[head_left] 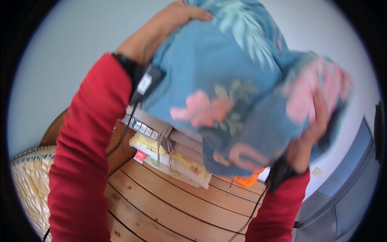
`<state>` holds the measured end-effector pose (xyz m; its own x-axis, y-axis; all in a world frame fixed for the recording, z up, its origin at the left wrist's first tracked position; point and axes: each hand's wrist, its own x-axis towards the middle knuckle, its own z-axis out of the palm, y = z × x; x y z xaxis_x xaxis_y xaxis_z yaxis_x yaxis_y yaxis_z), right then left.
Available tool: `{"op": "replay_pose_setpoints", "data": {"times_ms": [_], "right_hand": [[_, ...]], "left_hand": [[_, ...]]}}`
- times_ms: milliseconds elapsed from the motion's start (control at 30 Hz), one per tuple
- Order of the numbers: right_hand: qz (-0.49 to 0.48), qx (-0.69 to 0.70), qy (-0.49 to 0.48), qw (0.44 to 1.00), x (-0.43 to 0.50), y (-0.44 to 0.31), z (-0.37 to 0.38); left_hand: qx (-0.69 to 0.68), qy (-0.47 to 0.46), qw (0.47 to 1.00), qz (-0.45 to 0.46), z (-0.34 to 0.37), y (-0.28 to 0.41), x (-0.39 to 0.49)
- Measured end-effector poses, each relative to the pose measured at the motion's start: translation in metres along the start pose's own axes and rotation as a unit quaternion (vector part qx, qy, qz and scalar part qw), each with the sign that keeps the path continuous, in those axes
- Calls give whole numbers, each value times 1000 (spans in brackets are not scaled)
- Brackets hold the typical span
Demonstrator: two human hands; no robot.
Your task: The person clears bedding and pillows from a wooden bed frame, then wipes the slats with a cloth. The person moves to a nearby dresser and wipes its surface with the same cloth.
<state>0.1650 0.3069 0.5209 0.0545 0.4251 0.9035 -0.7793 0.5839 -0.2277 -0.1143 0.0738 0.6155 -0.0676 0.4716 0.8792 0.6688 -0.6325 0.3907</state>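
A blue cloth (211, 60) printed with pink flowers and pale green leaves is held up in front of me, bunched and partly blurred. My left hand (184, 12) grips its upper left edge, the thumb lying over the fabric. Lower down on the right, my right hand (311, 130) clasps a pink-flowered part of the same cloth. Both wrists carry black devices with thin cables. The cloth hides part of a pile of folded bedding (172, 151) behind it.
Below lies a wooden slatted surface (169, 208), with the folded bedding at its far side. An orange item (248, 180) rests near the pile's right end. Shiny cream quilted fabric (33, 187) is at the left. A grey door or cabinet (335, 211) stands right.
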Motion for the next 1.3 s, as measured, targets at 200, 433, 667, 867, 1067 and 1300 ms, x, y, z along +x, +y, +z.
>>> {"op": "replay_pose_setpoints", "data": {"times_ms": [200, 433, 667, 867, 1067, 1300], "right_hand": [[42, -279, 16, 959, 66, 190, 13], [156, -661, -154, 717, -68, 266, -44], [-131, -703, -330, 616, -130, 276, 26], [-20, -705, -297, 644, -159, 333, 21], [8, -673, -302, 676, -156, 326, 22], [-148, -622, -270, 720, -173, 249, 6]], "left_hand": [[452, 253, 843, -146, -122, -193, 30], [541, 19, 830, -137, -58, -308, -83], [578, 2, 807, 120, -31, -290, -132], [608, -79, 790, -20, -22, -354, -147], [639, -110, 761, -26, -29, -359, -146], [647, -60, 757, 69, -24, -348, -137]]}}
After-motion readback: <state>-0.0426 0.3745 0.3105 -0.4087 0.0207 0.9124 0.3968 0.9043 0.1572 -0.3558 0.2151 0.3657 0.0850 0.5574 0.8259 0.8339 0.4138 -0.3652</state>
